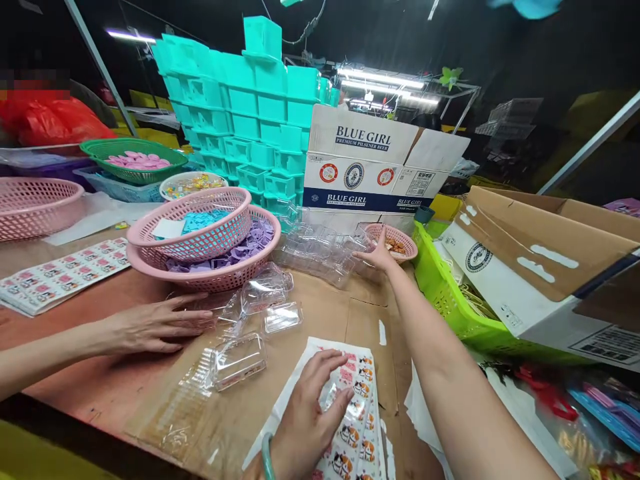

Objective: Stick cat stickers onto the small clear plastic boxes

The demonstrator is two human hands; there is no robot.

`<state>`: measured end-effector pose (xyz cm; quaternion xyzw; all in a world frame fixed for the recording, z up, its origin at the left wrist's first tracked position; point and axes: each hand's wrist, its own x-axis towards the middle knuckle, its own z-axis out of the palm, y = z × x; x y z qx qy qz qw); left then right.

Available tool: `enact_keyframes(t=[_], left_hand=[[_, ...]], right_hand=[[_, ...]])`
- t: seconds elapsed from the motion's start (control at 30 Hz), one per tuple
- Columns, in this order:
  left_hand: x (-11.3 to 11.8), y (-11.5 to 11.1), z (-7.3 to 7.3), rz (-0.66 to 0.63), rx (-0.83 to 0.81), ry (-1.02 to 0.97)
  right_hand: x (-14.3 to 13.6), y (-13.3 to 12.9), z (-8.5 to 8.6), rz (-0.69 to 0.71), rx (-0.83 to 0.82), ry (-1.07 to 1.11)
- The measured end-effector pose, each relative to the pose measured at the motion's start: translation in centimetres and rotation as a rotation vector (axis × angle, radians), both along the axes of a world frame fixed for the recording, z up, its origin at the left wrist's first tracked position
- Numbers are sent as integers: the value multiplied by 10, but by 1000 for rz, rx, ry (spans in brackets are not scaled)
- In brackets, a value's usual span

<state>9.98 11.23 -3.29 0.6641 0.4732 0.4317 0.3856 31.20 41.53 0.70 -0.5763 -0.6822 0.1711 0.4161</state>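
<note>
My left hand (307, 410), with a green bangle on its wrist, lies palm down over a sheet of cat stickers (367, 387). Its fingers are apart; a shiny patch shows between thumb and forefinger, too unclear to name. Stretched far forward, my right hand (381, 255) has its fingers spread at the near rim of a small pink basket (413, 250) of brown pieces. To its left, clear plastic packaging (320, 250) is heaped. Small clear plastic boxes (240, 360) lie on the cardboard left of my left hand.
A co-worker's hand (155, 325) reaches in from the left beside the clear boxes. Stacked pink baskets (200, 273) hold purple and blue pieces. Behind rise turquoise bins (240, 100) and a beer carton (360, 167). A green basket (445, 300) and open carton (540, 247) border the right.
</note>
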Motion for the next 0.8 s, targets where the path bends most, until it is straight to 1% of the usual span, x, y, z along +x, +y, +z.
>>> enact_keyframes(t=[0.07, 0.1, 0.17, 0.23, 0.27, 0.3, 0.37, 0.4, 0.43, 0.47, 0.5, 0.53, 0.6, 0.63, 0.67, 0.7, 0.77, 0.8], left_hand=[[-4, 7, -6, 24, 162, 152], [-6, 13, -7, 39, 235, 221], [-8, 27, -7, 78, 370, 344], [-6, 42, -5, 124, 495, 455], [-4, 48, -3, 137, 555, 509], [-1, 53, -3, 133, 609, 563], [4, 58, -4, 71, 686, 655], [6, 58, -6, 28, 703, 680], [7, 55, -9, -11, 705, 689], [7, 52, -13, -36, 698, 677], [7, 48, -16, -40, 683, 646], [5, 43, -19, -20, 658, 598], [1, 35, -24, 71, 597, 478], [-2, 33, -24, 133, 563, 412], [-5, 31, -24, 196, 528, 346], [-7, 30, -23, 256, 484, 278], [-10, 28, -18, 364, 358, 122], [-11, 27, -13, 407, 275, 27]], right_hand=[[-3, -1, 3, 19, -17, 14], [-5, -7, 5, 22, -15, 19], [-11, -34, 5, 21, 13, 23], [-20, -77, -1, 40, 36, 25], [-25, -104, -7, 60, 28, 26], [-30, -132, -14, 110, -12, 48], [-37, -184, -30, 150, -160, 121], [-38, -206, -37, 160, -228, 171], [-38, -222, -44, 172, -288, 214], [-36, -231, -49, 200, -332, 241], [-33, -233, -51, 249, -359, 255], [-29, -229, -51, 314, -375, 259], [-24, -202, -46, 413, -364, 258], [-24, -183, -42, 408, -336, 251], [-25, -163, -37, 348, -286, 228], [-30, -142, -34, 259, -220, 173], [-45, -105, -29, 98, -105, 4], [-54, -90, -29, 43, -78, -93]])
